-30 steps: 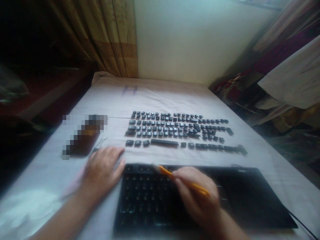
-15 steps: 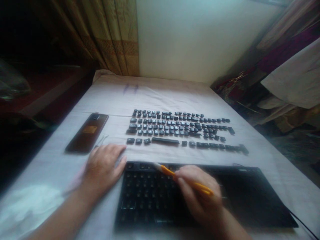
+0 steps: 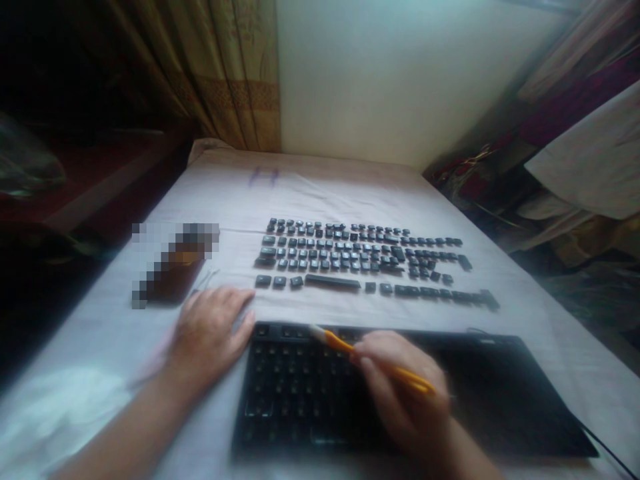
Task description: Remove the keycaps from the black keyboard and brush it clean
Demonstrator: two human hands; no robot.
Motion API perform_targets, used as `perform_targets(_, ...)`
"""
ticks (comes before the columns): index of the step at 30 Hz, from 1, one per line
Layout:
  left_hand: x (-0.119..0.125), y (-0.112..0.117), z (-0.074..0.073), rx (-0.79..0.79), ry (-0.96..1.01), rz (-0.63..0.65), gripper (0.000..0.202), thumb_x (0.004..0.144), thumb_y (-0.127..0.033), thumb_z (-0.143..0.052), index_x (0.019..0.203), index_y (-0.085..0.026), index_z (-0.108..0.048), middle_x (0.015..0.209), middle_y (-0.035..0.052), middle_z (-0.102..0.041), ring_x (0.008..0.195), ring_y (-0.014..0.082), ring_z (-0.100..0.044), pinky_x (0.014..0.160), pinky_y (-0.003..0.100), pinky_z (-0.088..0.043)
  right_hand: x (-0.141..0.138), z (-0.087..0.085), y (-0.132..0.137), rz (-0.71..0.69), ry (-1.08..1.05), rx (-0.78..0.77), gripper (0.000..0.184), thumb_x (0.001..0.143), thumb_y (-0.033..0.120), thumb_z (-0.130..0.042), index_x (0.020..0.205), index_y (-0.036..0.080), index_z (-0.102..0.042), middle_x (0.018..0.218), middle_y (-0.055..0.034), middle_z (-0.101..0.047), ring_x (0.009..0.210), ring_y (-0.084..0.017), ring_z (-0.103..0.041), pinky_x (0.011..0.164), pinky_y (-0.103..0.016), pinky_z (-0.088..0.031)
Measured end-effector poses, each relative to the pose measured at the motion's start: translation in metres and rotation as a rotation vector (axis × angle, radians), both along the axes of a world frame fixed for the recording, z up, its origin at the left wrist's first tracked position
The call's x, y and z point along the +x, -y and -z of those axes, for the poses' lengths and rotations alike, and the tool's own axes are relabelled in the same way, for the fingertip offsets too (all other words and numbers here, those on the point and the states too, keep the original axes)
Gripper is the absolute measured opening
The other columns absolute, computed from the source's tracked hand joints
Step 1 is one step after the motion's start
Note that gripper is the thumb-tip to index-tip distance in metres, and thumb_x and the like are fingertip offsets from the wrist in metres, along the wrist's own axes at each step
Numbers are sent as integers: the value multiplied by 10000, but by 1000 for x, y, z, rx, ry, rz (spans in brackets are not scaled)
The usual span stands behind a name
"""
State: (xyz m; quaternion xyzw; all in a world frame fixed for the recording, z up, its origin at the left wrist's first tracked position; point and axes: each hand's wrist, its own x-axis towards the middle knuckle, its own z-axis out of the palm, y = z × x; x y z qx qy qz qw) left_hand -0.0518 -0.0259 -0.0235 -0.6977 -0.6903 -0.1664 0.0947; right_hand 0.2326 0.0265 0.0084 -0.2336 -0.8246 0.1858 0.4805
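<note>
A black keyboard [image 3: 290, 383] with its keycaps off lies in front of me. My right hand [image 3: 400, 373] grips a brush [image 3: 337, 341] with an orange handle. Its pale bristle tip touches or hovers over the keyboard's top row, left of the middle; I cannot tell which. At the keyboard's upper left corner my left hand [image 3: 210, 327] rests palm down on the cloth, fingers stretched out and holding nothing. Beyond the keyboard, the removed keycaps [image 3: 330, 257] are laid out in rows, with the long space bar [image 3: 333, 283] in the nearest row.
A dark phone [image 3: 173, 283], partly pixelated, lies left of the keycaps. Pale cloth [image 3: 340, 190] covers the surface. A crumpled whitish cloth or bag [image 3: 75, 407] is at the lower left. The keyboard's cable [image 3: 607, 447] runs off to the right. A curtain [image 3: 240, 80] hangs behind.
The brush and my right hand have shifted very slightly to the right, and the whole view has drifted a little the same way. My left hand stays in place on the cloth.
</note>
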Motion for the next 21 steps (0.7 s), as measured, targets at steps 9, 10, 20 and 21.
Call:
perform_targets(9, 0, 0, -2, 7, -28, 20, 294, 970, -328, -444, 1134, -207, -657, 1046, 96, -724, 964, 313, -647, 833, 480, -487, -2, -2, -2, -38, -15, 16, 299, 832, -18, -582, 1016, 190, -692, 780, -49, -791, 657, -181, -757, 642, -301, -641)
perform_targets(10, 0, 0, -2, 6, -26, 20, 297, 970, -328, -443, 1136, -206, -657, 1044, 97, -725, 962, 315, -647, 833, 484, -488, -1, -3, -2, -33, -19, 14, 306, 830, -22, -579, 1020, 190, -691, 785, -52, -793, 665, -183, -760, 648, -305, -643)
perform_targets(20, 0, 0, -2, -7, -4, 15, 285, 969, -323, -449, 1131, -212, -655, 1044, 86, -720, 965, 307, -637, 836, 474, -485, 0, -1, -1, -17, 26, -2, 253, 829, -4, -586, 974, 179, -682, 749, -54, -766, 643, -184, -742, 616, -304, -635)
perform_targets(21, 0, 0, -2, -5, -7, 17, 284, 970, -321, -448, 1127, -209, -655, 1040, 87, -719, 961, 306, -636, 833, 473, -484, -1, 0, -1, -26, 33, -3, 249, 835, -1, -586, 977, 179, -682, 749, -55, -766, 638, -182, -742, 610, -302, -632)
